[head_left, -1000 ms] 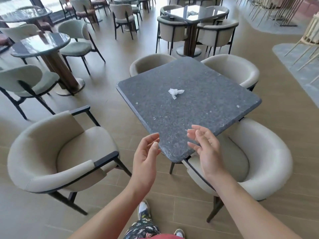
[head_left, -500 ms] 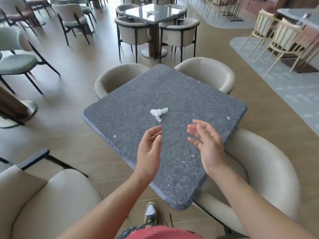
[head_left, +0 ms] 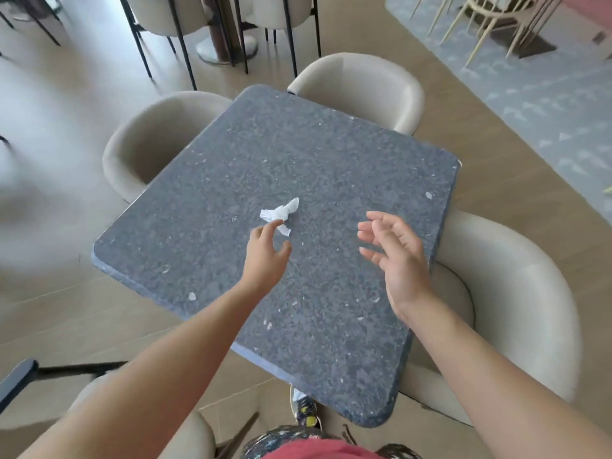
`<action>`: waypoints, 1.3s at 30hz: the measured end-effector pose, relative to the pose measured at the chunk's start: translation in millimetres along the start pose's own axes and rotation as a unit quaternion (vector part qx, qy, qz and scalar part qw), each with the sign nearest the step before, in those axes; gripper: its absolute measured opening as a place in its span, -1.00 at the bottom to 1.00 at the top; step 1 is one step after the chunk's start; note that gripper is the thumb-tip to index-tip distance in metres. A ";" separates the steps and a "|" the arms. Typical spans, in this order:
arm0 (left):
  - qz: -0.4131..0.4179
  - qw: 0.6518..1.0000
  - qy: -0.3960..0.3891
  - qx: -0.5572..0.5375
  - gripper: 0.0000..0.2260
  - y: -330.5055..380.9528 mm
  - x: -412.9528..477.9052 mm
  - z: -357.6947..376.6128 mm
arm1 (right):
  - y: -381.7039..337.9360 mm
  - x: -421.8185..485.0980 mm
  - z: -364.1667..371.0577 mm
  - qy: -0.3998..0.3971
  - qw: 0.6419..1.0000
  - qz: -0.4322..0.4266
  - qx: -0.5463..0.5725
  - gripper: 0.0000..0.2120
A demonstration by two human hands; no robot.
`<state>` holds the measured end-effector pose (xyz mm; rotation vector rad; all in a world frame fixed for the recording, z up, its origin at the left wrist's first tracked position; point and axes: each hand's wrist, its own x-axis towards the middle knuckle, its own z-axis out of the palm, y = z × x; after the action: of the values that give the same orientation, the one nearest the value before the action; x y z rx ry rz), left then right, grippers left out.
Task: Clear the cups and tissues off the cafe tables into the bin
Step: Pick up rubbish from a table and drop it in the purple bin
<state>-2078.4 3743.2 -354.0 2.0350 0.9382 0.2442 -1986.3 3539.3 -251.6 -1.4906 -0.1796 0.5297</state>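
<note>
Head view, looking down on a square dark grey speckled stone tabletop (head_left: 331,154) with rounded corners. One crumpled white tissue (head_left: 281,212) lies on it near the centre, with bare stone all round it. Left hand (head_left: 266,260): extended over the tabletop toward the tissue, fingers loosely curved and forward, thumb (head_left: 285,250) held apart from them on the right, so the hand is part open. The fingertips (head_left: 273,225) sit at the tissue's near edge and overlap it in this view; whether they actually touch the paper cannot be told, and nothing is pinched between fingers and thumb. Right hand (head_left: 399,260): held over the right part of the tabletop, well apart from the tissue, palm turned inward toward the left hand, fingers spread and relaxed, holding nothing; whether it touches the stone cannot be told. Both forearms are bare. Beige upholstered armchairs stand round the tabletop: one at the far left (head_left: 155,140), one at the far right (head_left: 367,84), one at the near right (head_left: 516,293) with its back just beside the tabletop's edge.
</note>
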 end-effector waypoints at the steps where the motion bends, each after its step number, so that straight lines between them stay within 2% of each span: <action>1: -0.008 0.999 -0.011 0.041 -0.54 -8.7 15.7 4.2 | 1.4 5.0 -1.2 0.009 1.000 0.002 -0.002 -0.72; 5: -0.052 0.984 -0.073 0.156 -0.48 -33.5 67.4 20.0 | 10.9 12.1 -12.5 0.034 0.999 0.012 -0.012 -0.72; 7: -0.046 0.975 -0.099 0.193 -0.47 -39.7 88.2 29.1 | 18.2 7.3 -22.1 0.049 0.998 0.023 -0.020 -0.72; 10: -0.036 0.964 -0.122 0.235 -0.49 -46.5 116.3 46.4 | 31.8 -2.6 -40.6 0.082 0.995 0.047 -0.028 -0.71; 17: -0.090 0.929 -0.173 0.314 -0.49 -68.1 157.6 70.5 | 49.8 -22.5 -75.1 0.142 0.986 0.075 -0.036 -0.69; 23: -0.029 0.933 -0.172 0.314 -0.55 -70.4 153.1 78.3 | 55.9 -38.2 -93.1 0.171 0.982 0.079 -0.028 -0.68; 27: -0.016 0.962 -0.131 0.241 -0.66 -50.0 121.9 81.5 | 51.8 -45.7 -97.1 0.167 0.983 0.072 -0.018 -0.68; 32: -0.032 0.994 -0.098 0.048 -0.81 -0.6 59.6 84.8 | 39.4 -61.2 -104.5 0.158 0.986 0.055 0.004 -0.68; 35: -0.052 0.986 -0.135 -0.080 -0.86 29.6 10.2 91.7 | 34.2 -78.5 -114.8 0.163 0.985 0.048 0.018 -0.69; 39: -0.069 0.949 -0.221 -0.216 -0.90 74.2 -65.4 105.9 | 29.4 -112.4 -140.0 0.182 0.982 0.038 0.030 -0.70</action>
<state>-2033.8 3605.4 -350.8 1.5225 0.6677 -0.0802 -2030.8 3363.9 -270.0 -1.5135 0.1781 0.3110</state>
